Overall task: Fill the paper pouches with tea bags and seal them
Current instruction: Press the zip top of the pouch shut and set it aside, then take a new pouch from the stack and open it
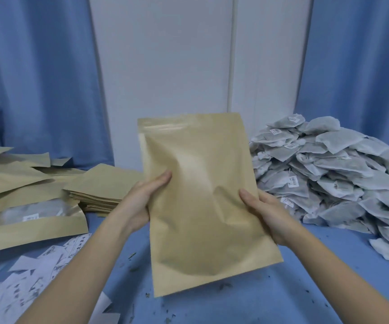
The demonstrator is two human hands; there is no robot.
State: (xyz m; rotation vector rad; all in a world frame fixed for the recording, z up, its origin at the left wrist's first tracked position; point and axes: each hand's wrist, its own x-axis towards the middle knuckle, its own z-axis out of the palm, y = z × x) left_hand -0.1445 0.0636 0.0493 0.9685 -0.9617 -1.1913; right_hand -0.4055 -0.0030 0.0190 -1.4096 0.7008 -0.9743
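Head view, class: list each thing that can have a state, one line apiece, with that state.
Paper pouch: upright, bulging, held at both side edges.
Left hand: grips the pouch's left edge.
Right hand: grips its right edge.
Tea bags: heaped loose on the right.
Empty pouches: stacked flat.
Window pouch: lying flat, filled.

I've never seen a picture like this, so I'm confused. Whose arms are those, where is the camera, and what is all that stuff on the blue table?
The camera sits on a person's head, looking down, so you see their own two arms. The left hand and right hand hold a brown paper pouch upright, fingers curled round its sides. On the blue table, the grey heap at right is tea bags. At left lie a stack of flat pouches, more pouches, one with a clear window, and printed paper slips.
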